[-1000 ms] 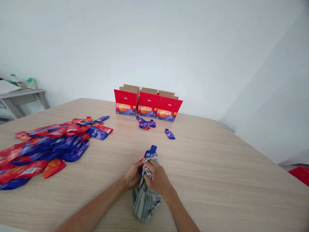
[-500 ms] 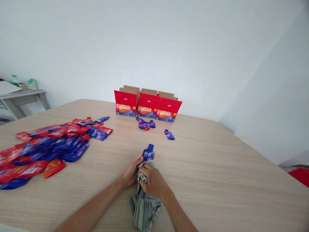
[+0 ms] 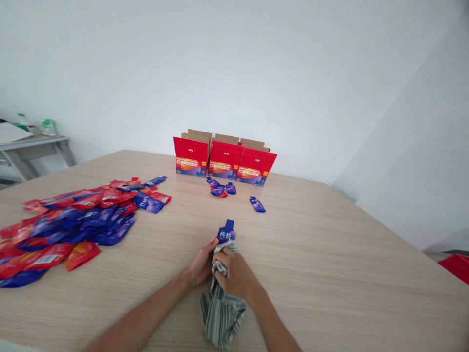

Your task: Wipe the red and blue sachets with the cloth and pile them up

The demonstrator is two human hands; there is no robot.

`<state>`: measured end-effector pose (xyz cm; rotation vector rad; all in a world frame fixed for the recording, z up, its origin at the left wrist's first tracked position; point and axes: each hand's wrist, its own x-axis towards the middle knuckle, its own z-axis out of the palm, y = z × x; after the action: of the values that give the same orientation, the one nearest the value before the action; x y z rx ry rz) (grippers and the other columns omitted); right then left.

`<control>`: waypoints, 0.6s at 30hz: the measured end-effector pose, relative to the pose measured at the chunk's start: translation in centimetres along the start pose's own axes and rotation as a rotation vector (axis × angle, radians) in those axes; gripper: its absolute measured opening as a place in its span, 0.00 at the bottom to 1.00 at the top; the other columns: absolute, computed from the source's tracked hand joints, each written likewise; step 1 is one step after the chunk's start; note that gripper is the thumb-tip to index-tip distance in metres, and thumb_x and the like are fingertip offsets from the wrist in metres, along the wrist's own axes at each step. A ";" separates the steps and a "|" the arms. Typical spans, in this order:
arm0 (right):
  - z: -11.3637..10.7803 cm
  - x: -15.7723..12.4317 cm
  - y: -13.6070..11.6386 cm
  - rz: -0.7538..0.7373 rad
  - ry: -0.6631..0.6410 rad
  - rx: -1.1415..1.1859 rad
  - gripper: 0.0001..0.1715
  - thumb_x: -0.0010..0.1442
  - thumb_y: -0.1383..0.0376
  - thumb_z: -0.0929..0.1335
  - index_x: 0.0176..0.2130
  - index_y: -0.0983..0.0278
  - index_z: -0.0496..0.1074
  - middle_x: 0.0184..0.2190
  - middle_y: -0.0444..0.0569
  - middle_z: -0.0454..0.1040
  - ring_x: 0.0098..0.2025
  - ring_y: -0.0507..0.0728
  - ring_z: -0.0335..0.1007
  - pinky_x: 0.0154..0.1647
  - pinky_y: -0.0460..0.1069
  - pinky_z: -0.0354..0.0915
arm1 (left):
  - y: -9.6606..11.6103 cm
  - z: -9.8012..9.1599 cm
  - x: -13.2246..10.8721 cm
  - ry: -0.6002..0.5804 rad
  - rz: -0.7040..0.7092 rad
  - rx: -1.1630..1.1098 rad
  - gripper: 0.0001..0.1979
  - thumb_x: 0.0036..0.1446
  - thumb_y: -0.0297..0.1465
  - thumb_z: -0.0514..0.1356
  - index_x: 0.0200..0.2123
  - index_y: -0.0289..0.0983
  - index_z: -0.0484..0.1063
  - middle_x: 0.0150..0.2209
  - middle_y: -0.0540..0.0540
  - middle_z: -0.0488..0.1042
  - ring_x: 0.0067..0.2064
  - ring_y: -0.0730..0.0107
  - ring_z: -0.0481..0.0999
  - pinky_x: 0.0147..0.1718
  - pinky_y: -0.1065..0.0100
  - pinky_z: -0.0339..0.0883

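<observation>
A blue pouch [image 3: 226, 233] with a narrow top tab and white lettering is held up near the front middle of the table. My left hand [image 3: 202, 261] is closed on its left edge from behind. My right hand [image 3: 236, 274] is closed on a grey striped cloth [image 3: 222, 318], its fingers bunching the fabric against the front of the pouch. The cloth's lower part hangs down toward the table's near side. The pouch's lower half is hidden by the cloth and my fingers.
A large heap of red and blue pouches [image 3: 95, 215] lies at the left. Three open red boxes [image 3: 225, 161] stand at the back, with a small cluster of pouches [image 3: 220, 189] before them. One blue pouch [image 3: 257, 204] lies apart. A side desk [image 3: 47, 143] is at far left.
Both hands, the pouch and the cloth have shifted slightly to the right. The cloth's hanging end has swung a little rightward. Everything else is where it was.
</observation>
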<state>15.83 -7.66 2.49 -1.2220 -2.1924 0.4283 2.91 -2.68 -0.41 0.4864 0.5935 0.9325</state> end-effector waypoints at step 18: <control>-0.2 0.1 0.3 0.047 0.062 0.027 0.10 0.53 0.74 0.64 0.35 0.62 0.69 0.35 0.46 0.70 0.37 0.55 0.67 0.39 0.48 0.60 | -0.3 -0.1 0.1 -0.041 0.028 0.023 0.22 0.55 0.32 0.68 0.53 0.39 0.76 0.41 0.45 0.80 0.43 0.65 0.78 0.44 0.69 0.69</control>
<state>16.16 -7.41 2.52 -1.2579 -2.1026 0.4325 3.07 -2.76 -0.72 0.5343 0.5621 0.9414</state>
